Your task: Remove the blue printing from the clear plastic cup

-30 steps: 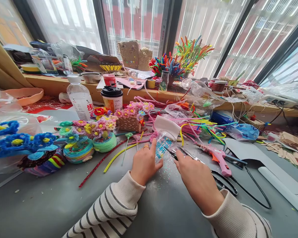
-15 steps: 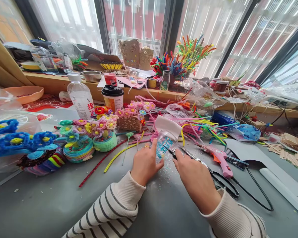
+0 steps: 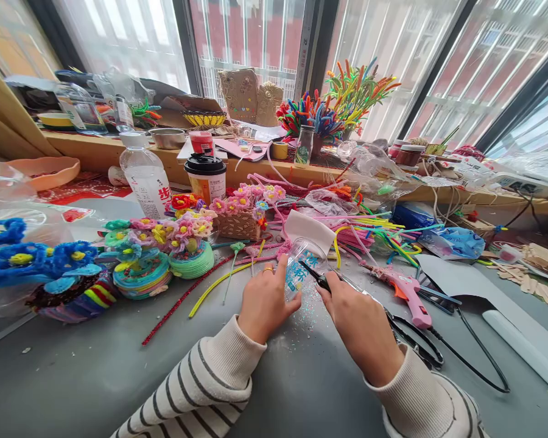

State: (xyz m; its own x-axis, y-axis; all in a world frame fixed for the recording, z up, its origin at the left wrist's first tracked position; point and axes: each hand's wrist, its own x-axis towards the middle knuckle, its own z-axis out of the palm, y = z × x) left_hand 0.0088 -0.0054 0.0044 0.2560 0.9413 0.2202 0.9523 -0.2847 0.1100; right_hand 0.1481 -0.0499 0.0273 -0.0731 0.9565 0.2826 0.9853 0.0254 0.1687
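A clear plastic cup with blue lettering [image 3: 300, 266] lies tilted over the grey table, gripped by my left hand [image 3: 265, 303] between thumb and fingers. My right hand [image 3: 360, 322] is wrapped round a black-handled tool [image 3: 320, 278], whose thin dark tip points at the lettered side of the cup. Whether the tip touches the plastic cannot be made out. Behind the cup stands a piece of white paper [image 3: 308, 231]. Small glittery flakes [image 3: 307, 316] are scattered on the table between my hands.
A pink glue gun [image 3: 408, 297] and black-handled scissors [image 3: 422, 344] lie at the right. Pipe-cleaner flower pots [image 3: 141, 274], a water bottle [image 3: 145, 182] and a lidded paper cup [image 3: 205, 179] stand at the left. Loose pipe cleaners [image 3: 369, 234] lie behind the cup.
The tool's tip has moved left and slightly up across the lettered side of the cup, and more of its dark point shows. My left hand still holds the cup.
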